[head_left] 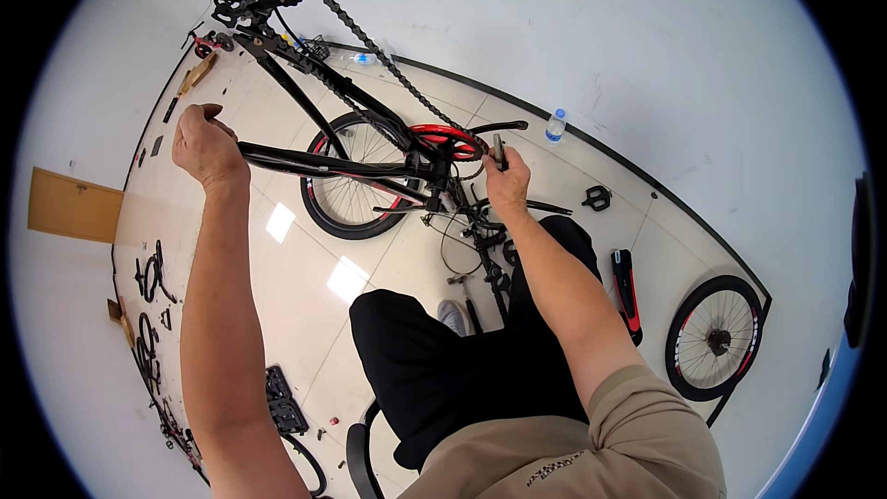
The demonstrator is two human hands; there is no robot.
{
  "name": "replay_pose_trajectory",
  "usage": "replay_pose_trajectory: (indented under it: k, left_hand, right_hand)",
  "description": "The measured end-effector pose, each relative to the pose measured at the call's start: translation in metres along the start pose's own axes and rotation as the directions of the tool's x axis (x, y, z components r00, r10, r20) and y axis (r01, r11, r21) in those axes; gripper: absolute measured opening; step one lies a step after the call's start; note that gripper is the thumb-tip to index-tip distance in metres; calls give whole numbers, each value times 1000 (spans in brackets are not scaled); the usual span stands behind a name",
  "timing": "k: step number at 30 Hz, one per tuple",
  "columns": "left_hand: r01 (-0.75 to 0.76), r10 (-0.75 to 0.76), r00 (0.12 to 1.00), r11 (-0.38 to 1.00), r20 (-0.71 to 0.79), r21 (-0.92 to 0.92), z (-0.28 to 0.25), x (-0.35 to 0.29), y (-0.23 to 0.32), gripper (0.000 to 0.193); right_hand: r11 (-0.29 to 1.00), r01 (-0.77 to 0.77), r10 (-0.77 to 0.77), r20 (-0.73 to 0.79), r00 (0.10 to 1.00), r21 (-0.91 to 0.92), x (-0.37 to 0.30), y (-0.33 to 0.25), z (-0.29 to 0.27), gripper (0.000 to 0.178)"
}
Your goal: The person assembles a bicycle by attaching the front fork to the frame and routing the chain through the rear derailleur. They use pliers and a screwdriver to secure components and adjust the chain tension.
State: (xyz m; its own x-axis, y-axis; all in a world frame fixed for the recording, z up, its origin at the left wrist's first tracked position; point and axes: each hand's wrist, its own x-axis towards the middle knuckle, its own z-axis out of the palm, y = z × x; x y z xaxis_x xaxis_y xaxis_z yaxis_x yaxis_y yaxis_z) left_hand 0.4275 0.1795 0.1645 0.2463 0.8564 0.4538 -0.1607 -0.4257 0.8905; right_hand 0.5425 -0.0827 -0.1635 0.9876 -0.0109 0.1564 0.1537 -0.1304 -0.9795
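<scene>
Left hand (211, 145) gripping bicycle frame (323, 164), right hand (508, 183) pinching metal piece (499, 151), blue-labelled bottle (554, 127)

Seemingly a bicycle workshop in a plain room: a black metal bicycle frame (319, 164) with a round red chainring (432, 132), a separate black-tyred spoked wheel (718, 342), a black moulded tool case (285, 400), a glossy cream tiled floor (297, 310) strewn with dark bicycle parts (151, 279) and smooth white walls (684, 83)

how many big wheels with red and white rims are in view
2: one wheel beyond the black bike frame, partly covered by it; the other wheel toward the lower right. More could be hidden.
</scene>
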Motion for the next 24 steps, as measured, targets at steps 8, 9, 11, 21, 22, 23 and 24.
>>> replay_pose_trajectory:
  k: [8, 9, 11, 21, 22, 23, 24]
  left_hand:
    - [11, -11, 1000, 1000, -9, -12, 2, -2, 3, 27]
    - [7, -7, 1000, 1000, -9, -12, 2, -2, 2, 27]
    - [8, -8, 1000, 1000, -12, -3, 1, -2, 3, 27]
    - [4, -4, 1000, 1000, -5, -6, 1, -2, 2, 27]
    - [0, 0, 1000, 1000, -3, 1, 0, -1, 2, 27]
    - [-4, 4, 1000, 1000, -1, 9, -1, 1, 1, 27]
    - [-8, 8, 1000, 1000, 1, 18, -1, 1, 0, 27]
  right_hand:
    - [982, -143, 142, 23, 990, 120, 1, -5, -4, 7]
    - [966, -212, 208, 40, 977, 149, 0, -7, -5, 8]
    - [942, -291, 285, 64, 957, 165, -3, -9, -6, 11]
    - [888, -408, 378, 169, 910, 215, -12, -11, -6, 18]
    - [863, -438, 398, 194, 897, 252, -13, -13, -5, 19]
    - [842, -459, 417, 198, 887, 283, -13, -15, -5, 19]
    - [820, -479, 435, 204, 877, 313, -14, -17, -4, 19]
